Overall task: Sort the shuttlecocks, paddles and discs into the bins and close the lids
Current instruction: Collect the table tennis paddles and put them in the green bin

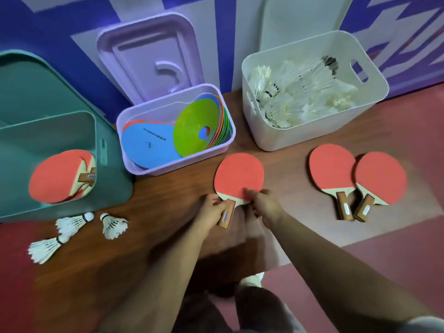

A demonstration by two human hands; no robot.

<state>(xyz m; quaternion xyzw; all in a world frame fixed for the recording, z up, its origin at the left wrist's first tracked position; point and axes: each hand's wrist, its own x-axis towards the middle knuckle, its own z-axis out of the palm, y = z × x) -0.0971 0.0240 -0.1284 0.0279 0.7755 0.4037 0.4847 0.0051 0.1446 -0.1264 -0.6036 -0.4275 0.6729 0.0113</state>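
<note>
Paddle (239, 174) handle in L hand (212, 210), R hand (265, 205) pinching blade

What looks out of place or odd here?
Three loose shuttlecocks lie before the green bin, which holds paddles, far from the white bin of shuttlecocks. Two paddles overlap on the floor at right. The left hand and right hand hold a third paddle. Nothing looks damaged.

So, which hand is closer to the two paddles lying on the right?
Right. The right hand pinches the blade of the held paddle, left of the two paddles; the left hand grips its handle, farther left.
</note>
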